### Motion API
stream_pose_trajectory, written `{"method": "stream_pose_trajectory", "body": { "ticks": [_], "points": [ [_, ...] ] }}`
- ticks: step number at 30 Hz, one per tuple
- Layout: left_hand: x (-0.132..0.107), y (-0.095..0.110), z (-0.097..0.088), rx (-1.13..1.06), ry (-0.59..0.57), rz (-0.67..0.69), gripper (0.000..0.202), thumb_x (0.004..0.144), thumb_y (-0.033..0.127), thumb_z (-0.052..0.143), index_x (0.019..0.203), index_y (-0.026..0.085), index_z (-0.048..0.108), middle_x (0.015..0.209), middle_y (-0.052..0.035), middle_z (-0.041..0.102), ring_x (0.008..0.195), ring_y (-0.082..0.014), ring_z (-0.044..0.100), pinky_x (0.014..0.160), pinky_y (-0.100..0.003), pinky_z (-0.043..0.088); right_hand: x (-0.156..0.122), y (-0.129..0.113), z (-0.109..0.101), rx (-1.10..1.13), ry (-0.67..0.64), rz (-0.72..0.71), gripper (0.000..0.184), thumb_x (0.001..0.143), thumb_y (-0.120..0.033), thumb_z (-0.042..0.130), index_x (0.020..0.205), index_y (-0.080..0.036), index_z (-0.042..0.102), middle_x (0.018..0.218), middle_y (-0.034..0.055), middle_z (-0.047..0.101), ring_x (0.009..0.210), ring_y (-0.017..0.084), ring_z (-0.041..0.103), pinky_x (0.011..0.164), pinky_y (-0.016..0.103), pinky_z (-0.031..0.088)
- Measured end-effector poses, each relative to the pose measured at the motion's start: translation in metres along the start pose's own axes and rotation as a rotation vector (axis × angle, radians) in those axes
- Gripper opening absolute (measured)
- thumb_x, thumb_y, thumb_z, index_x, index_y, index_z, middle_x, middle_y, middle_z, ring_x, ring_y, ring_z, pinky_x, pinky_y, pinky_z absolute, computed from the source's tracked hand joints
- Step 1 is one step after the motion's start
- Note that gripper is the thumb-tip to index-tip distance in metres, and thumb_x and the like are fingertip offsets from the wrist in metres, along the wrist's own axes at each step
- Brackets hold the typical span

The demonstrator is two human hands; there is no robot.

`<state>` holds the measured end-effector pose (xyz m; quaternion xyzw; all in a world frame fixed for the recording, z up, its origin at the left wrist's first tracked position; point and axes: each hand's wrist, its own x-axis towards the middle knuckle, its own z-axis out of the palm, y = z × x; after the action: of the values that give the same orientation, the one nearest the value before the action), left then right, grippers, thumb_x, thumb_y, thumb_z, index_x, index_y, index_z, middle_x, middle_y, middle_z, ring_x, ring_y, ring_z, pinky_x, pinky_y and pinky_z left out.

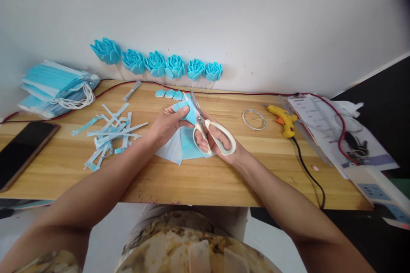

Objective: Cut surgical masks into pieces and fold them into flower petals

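Cutting blue mask fabric with scissors, mid-job.

Your left hand (168, 123) pinches the blue fabric piece (188, 113) above the table (198, 179); your right hand (218, 140) is closed through the scissors (209, 130), blades parted at its edge. Trimmed strips (109, 134) and four cut petals (173, 93) lie beyond, six finished roses (156, 63) stand at the wall, and the mask stack (54, 87) remains; no containers show.

Both forearms were bare, without sleeves, watch or rings. At six o'clock showed a camouflage-patterned garment (179, 243) in tan, brown and pale patches, loosely creased.
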<state>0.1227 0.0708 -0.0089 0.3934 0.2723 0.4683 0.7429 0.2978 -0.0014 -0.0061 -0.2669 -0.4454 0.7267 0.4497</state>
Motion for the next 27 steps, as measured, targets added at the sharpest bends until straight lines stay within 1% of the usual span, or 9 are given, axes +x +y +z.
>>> {"method": "stream_pose_trajectory", "body": {
  "ticks": [2, 5, 9, 12, 16, 21, 25, 27],
  "points": [
    [0.0, -0.002, 0.0, -0.015, 0.0, -0.012, 0.036, 0.062, 0.037, 0.095, 0.08, 0.012, 0.077, 0.074, -0.003, 0.075, 0.063, -0.0136, 0.069, 0.059, -0.023, 0.062, 0.0, 0.0, 0.001, 0.028, 0.028, -0.009, 0.068, 0.089, -0.054, 0.068, 0.147, -0.028, 0.044, 0.075, -0.0029, 0.058, 0.057, 0.011, 0.046, 0.051, 0.025, 0.035],
    [0.001, -0.003, 0.0, -0.028, 0.022, -0.007, 0.031, 0.068, 0.035, 0.092, 0.082, 0.012, 0.077, 0.073, -0.0028, 0.074, 0.064, -0.0134, 0.069, 0.058, -0.023, 0.062, 0.001, 0.0, 0.004, 0.074, 0.081, 0.008, 0.065, 0.086, -0.053, 0.07, 0.141, -0.026, 0.049, 0.076, -0.0028, 0.059, 0.056, 0.01, 0.046, 0.05, 0.024, 0.035],
    [0.001, -0.003, 0.0, -0.017, 0.034, -0.004, 0.027, 0.072, 0.034, 0.089, 0.081, 0.012, 0.076, 0.072, -0.0026, 0.073, 0.063, -0.013, 0.068, 0.056, -0.023, 0.061, 0.001, 0.0, 0.007, 0.089, 0.099, -0.003, 0.065, 0.085, -0.053, 0.072, 0.139, -0.026, 0.05, 0.073, -0.0036, 0.058, 0.054, 0.009, 0.044, 0.047, 0.023, 0.034],
    [0.001, -0.001, 0.0, -0.001, 0.023, -0.003, 0.029, 0.07, 0.036, 0.09, 0.08, 0.012, 0.076, 0.073, -0.0034, 0.074, 0.063, -0.0133, 0.069, 0.057, -0.023, 0.061, 0.0, -0.001, 0.008, 0.071, 0.118, -0.013, 0.069, 0.083, -0.052, 0.075, 0.141, -0.026, 0.049, 0.073, -0.0039, 0.059, 0.052, 0.008, 0.043, 0.046, 0.022, 0.032],
    [0.0, 0.0, 0.0, 0.001, -0.007, 0.02, 0.036, 0.063, 0.041, 0.094, 0.078, 0.012, 0.076, 0.073, -0.0029, 0.075, 0.062, -0.0125, 0.068, 0.057, -0.022, 0.06, -0.002, -0.002, 0.011, 0.055, 0.136, -0.027, 0.069, 0.084, -0.051, 0.075, 0.142, -0.026, 0.049, 0.072, -0.0042, 0.058, 0.051, 0.007, 0.041, 0.043, 0.021, 0.03],
    [0.001, 0.001, -0.001, 0.013, -0.009, 0.027, 0.033, 0.065, 0.041, 0.092, 0.076, 0.014, 0.076, 0.071, -0.0019, 0.074, 0.061, -0.0121, 0.068, 0.058, -0.021, 0.059, -0.002, -0.002, 0.014, 0.06, 0.129, -0.031, 0.066, 0.086, -0.05, 0.074, 0.142, -0.025, 0.049, 0.071, -0.0045, 0.056, 0.05, 0.007, 0.039, 0.042, 0.02, 0.028],
    [0.002, 0.001, -0.001, -0.01, -0.015, 0.029, 0.031, 0.067, 0.038, 0.092, 0.075, 0.013, 0.075, 0.07, -0.001, 0.074, 0.061, -0.0112, 0.068, 0.058, -0.02, 0.06, -0.002, -0.001, 0.015, 0.056, 0.134, -0.037, 0.063, 0.085, -0.05, 0.074, 0.138, -0.024, 0.052, 0.07, -0.0046, 0.055, 0.05, 0.007, 0.038, 0.041, 0.02, 0.027],
    [0.002, 0.0, -0.001, -0.018, -0.016, 0.035, 0.031, 0.065, 0.038, 0.093, 0.073, 0.014, 0.075, 0.069, 0.0, 0.073, 0.06, -0.0105, 0.068, 0.058, -0.02, 0.06, -0.002, 0.0, 0.016, 0.051, 0.132, -0.045, 0.062, 0.086, -0.051, 0.073, 0.137, -0.023, 0.051, 0.07, -0.0048, 0.054, 0.049, 0.006, 0.038, 0.041, 0.02, 0.026]
  ]
}}
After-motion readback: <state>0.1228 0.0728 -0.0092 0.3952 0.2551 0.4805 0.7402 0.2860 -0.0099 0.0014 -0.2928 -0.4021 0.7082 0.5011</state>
